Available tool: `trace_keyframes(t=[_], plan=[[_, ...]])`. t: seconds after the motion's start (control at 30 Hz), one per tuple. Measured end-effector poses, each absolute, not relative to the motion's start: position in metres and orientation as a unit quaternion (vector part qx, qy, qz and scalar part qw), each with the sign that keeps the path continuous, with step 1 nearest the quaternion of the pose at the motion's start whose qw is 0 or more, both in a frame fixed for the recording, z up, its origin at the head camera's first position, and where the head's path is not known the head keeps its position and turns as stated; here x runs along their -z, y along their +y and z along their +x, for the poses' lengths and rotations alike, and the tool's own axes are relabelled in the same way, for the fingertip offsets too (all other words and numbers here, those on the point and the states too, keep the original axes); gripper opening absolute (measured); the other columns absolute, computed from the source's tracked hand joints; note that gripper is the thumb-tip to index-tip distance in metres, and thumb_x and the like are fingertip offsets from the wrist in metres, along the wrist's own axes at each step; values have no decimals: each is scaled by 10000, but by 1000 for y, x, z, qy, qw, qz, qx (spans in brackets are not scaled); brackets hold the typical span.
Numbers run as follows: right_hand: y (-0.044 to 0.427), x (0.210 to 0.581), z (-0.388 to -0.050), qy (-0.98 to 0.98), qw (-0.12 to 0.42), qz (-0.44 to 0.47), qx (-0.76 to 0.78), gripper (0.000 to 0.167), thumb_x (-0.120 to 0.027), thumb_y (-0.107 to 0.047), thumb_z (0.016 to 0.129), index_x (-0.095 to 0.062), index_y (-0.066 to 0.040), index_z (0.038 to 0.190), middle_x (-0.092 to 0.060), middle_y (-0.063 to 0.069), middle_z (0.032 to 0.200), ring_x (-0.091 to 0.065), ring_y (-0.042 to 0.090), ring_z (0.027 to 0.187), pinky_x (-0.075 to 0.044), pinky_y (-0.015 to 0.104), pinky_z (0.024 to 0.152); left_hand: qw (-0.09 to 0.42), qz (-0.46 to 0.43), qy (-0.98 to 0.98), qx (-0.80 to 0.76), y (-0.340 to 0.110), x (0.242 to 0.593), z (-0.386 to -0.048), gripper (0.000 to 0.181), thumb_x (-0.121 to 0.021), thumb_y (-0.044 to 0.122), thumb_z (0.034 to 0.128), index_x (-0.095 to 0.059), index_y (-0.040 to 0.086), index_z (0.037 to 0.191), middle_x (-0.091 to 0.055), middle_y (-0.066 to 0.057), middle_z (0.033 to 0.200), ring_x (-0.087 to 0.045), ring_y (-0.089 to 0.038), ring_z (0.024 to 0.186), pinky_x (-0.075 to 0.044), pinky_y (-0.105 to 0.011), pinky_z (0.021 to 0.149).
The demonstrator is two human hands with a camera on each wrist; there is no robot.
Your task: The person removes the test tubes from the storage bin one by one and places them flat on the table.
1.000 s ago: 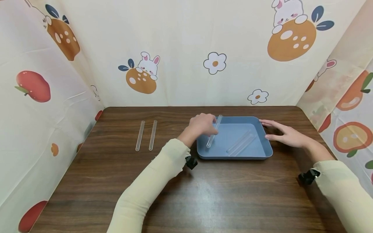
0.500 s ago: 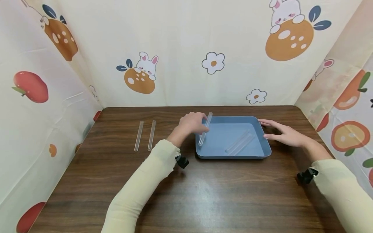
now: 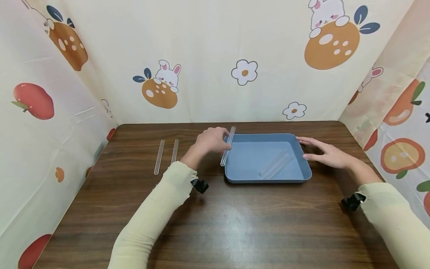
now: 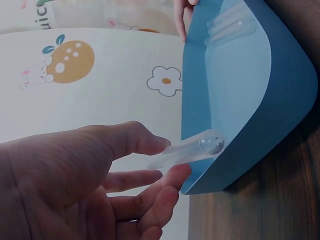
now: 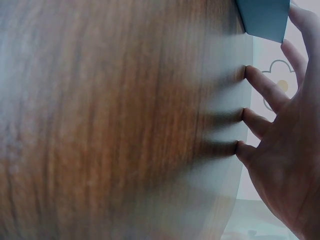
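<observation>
Between the thumb and fingers of my left hand (image 3: 209, 141) is a clear plastic test tube (image 3: 223, 160), pinched and tilted over the left rim of a blue tray (image 3: 246, 153). The left wrist view shows the tube's rounded end (image 4: 216, 145) close to the tray wall; whether they touch I cannot tell. Two more clear tubes (image 3: 276, 164) lie side by side inside the tray. My right hand (image 3: 327, 154) has its fingers spread at the tray's right side; in the right wrist view several fingertips (image 5: 248, 71) rest on the table beside the tray corner (image 5: 265, 20).
Two other clear tubes lie on the brown wooden table (image 3: 235, 224) left of the tray, a left one (image 3: 159, 157) and a right one (image 3: 175, 150) partly covered by my left sleeve. A printed curtain (image 3: 208, 45) encloses the table's back and sides.
My left hand has moved left, carrying the tube from over the tray's inside to its left rim. My right hand has stayed at the tray's right side.
</observation>
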State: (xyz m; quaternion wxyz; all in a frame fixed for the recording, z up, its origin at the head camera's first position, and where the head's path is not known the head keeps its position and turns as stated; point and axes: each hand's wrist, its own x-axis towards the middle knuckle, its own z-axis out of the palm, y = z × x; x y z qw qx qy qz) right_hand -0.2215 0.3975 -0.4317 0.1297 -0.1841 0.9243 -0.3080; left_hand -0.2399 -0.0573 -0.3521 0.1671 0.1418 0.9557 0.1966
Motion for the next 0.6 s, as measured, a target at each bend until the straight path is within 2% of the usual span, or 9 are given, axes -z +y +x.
trace_keyframes(t=[0.2, 0.43, 0.6], plan=[[398, 431, -221, 926, 130, -183, 305, 808, -745, -303, 1092, -331, -254, 1784, -443, 232, 1789, -379, 542, 1635, -323, 823, 1203, 161, 135, 957, -197, -65, 346, -238, 562, -730, 353, 1059, -616, 165, 1577, -869, -30, 1013, -854, -230, 993, -489, -354, 757], [397, 431, -220, 925, 130, -184, 306, 808, -743, -302, 1093, -330, -252, 1785, -440, 230, 1791, -378, 543, 1636, -322, 832, 1199, 160, 122, 960, -193, -81, 343, -237, 565, -730, 360, 1059, -612, 159, 1574, -886, -71, 1035, -786, -179, 918, -501, -368, 785], [397, 431, -221, 925, 130, -186, 306, 805, -738, -299, 1096, -326, -252, 1786, -438, 234, 1790, -373, 549, 1638, -321, 837, 1196, 158, 109, 962, -193, -93, 345, -238, 556, -728, 362, 1058, -619, 151, 1560, -886, -81, 1029, -758, -211, 956, -488, -376, 790]])
